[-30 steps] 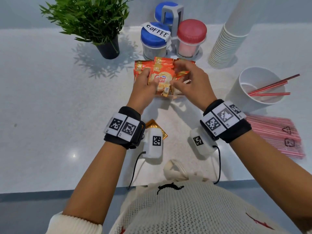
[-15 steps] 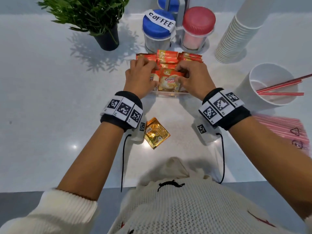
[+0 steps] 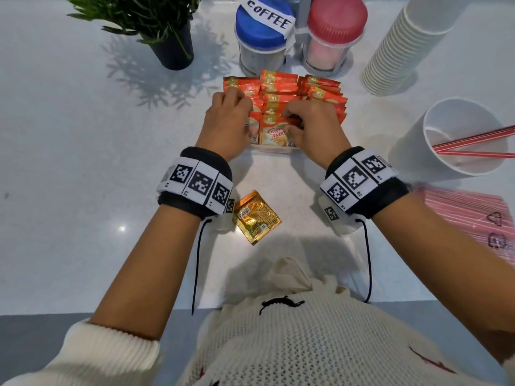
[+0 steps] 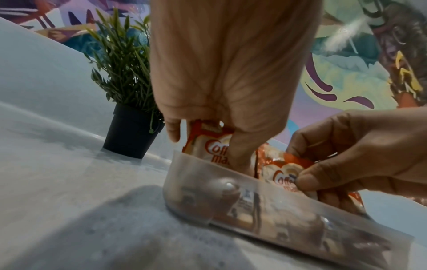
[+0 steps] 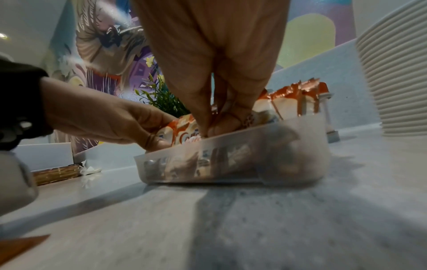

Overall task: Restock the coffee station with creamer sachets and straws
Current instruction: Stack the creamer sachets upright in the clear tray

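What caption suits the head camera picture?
Both hands, left and right, tuck creamer sachets into a clear tray.

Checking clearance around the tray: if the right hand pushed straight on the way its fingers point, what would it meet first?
Probably the creamer sachets it already pinches, then the clear tray floor: the right hand points down into it.

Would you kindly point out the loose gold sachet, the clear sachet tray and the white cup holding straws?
gold sachet (image 3: 257, 218): head view, middle of its foil face.
clear sachet tray (image 5: 231, 157): right wrist view, its near translucent wall.
white cup (image 3: 412, 146): head view, its outer side wall.
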`<state>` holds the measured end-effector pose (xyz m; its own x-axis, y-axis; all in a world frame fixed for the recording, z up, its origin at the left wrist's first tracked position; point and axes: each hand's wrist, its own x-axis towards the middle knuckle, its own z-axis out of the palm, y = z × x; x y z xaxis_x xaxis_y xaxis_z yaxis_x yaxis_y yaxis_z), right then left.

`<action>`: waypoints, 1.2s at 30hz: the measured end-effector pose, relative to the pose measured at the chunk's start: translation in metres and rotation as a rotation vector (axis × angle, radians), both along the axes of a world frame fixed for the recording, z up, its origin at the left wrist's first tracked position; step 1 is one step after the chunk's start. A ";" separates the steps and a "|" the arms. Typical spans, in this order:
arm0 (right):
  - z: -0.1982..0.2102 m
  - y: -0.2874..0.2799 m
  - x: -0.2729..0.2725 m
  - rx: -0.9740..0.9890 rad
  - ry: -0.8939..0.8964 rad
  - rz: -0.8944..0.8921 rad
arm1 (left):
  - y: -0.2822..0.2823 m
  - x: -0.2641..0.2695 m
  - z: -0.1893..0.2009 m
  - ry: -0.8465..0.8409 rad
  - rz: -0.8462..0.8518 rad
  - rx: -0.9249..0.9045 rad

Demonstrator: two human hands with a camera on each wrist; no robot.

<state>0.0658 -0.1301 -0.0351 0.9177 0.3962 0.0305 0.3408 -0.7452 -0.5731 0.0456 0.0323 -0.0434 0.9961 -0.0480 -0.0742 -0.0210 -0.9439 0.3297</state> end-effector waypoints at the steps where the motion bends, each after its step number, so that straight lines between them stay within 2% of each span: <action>1: 0.001 0.000 0.000 -0.007 0.000 0.000 | -0.001 0.000 0.002 0.004 0.006 0.023; 4: 0.007 -0.004 -0.003 0.018 -0.021 -0.004 | -0.003 -0.002 0.008 0.028 0.038 0.058; 8: 0.019 -0.023 0.001 0.066 -0.094 -0.116 | -0.006 -0.003 0.015 0.069 0.082 0.033; 12: 0.016 -0.036 0.002 -0.084 -0.084 -0.096 | -0.019 -0.002 0.025 0.030 0.058 -0.074; 16: 0.012 -0.036 0.000 -0.139 -0.057 -0.097 | -0.035 -0.001 0.027 -0.034 -0.032 -0.163; 19: 0.012 -0.035 0.000 -0.177 -0.071 -0.124 | -0.044 0.001 0.019 -0.057 -0.123 -0.077; 28: 0.014 -0.046 0.003 -0.224 -0.012 -0.219 | -0.040 0.008 0.009 -0.120 -0.093 0.041; 33: 0.014 -0.043 -0.002 -0.173 -0.050 -0.236 | -0.041 0.007 0.009 -0.106 -0.109 0.040; 36: 0.017 -0.039 -0.009 -0.125 -0.126 -0.221 | -0.039 0.005 0.012 -0.136 -0.102 -0.027</action>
<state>0.0564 -0.1692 -0.0177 0.9743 0.1945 0.1136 0.2248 -0.8716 -0.4356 0.0501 -0.0063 -0.0317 0.9867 -0.1496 0.0640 -0.1625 -0.9254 0.3424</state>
